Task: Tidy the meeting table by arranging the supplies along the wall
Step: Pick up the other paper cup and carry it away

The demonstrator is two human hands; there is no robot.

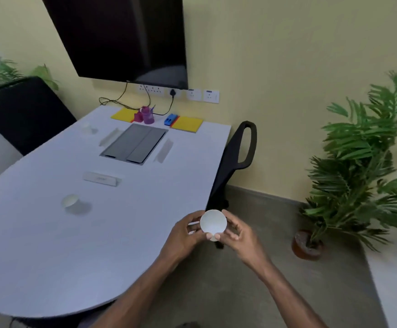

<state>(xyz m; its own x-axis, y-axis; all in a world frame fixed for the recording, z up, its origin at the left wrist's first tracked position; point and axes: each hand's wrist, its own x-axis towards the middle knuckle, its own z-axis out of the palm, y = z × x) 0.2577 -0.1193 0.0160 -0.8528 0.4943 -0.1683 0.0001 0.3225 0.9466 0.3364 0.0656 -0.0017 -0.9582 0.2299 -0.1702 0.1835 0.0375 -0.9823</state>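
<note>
Left hand [185, 233] and right hand [237, 234] grip a cup [213, 221]; pads [188, 124] line the tabletop's [51, 256] wall edge, second cup [71, 201] unsorted

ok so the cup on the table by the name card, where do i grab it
Grip the cup by its side wall just under the rim, thumb opposite fingers, coming from the near edge of the table. It seems upright, mouth up, wall clear all round, name card beyond it. Your left hand and right hand hold the other cup; free one first.
</note>
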